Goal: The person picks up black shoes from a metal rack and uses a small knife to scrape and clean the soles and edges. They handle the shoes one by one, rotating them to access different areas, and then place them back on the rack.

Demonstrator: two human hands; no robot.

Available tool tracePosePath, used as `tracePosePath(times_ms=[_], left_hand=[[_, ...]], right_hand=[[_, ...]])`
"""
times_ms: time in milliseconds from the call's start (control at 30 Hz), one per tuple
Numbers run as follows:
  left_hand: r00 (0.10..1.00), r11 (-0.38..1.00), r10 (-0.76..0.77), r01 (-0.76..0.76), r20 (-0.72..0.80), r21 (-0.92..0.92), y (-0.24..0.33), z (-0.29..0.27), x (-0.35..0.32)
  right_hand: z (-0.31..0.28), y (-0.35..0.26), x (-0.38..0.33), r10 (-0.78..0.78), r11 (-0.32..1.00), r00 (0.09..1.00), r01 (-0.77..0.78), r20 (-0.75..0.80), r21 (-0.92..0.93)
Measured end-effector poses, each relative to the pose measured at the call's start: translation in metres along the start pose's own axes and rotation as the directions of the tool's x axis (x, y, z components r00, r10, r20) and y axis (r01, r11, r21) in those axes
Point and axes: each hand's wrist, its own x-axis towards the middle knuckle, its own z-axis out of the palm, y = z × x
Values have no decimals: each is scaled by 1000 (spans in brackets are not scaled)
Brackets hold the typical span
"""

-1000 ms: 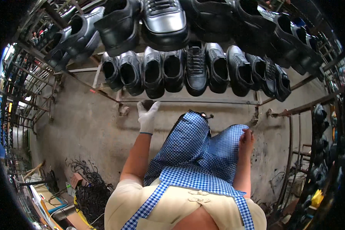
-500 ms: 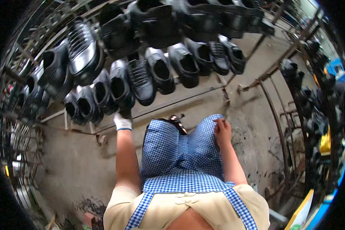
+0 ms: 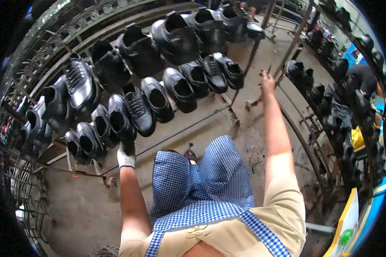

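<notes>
Two hands — gloved left (image 3: 126, 156) gripping glossy black shoe (image 3: 121, 124); bare right (image 3: 267, 80) pinching thin tool (image 3: 269, 68).

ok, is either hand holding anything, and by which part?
Left hand, gloved, is at the heel end of a black shoe on the rack; a closed grip cannot be told. Right hand is raised by a metal post, holding nothing visible.

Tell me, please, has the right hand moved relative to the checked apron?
Yes. The right hand has gone from beside the blue checked apron up and out toward a rack upright.
</notes>
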Motion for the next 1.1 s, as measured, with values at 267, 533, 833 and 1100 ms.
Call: tracePosePath(times_ms=[267, 533, 833, 1100], left_hand=[[998, 994, 55, -56, -15, -92, -28, -10, 2], [969, 967, 208, -224, -133, -118, -11, -6, -41], [944, 941, 327, -329, -32, -77, 38, -45, -87], [894, 895, 437, -443, -97, -50, 71, -113, -141]], right_hand=[[11, 46, 272, -167, 981, 936, 125, 311, 150], [-5, 69, 288, -163, 987, 928, 152, 334, 59], [-3, -37, 163, -267, 885, 883, 384, 387, -263], [87, -35, 87, -444, 857, 811, 508, 380, -82]])
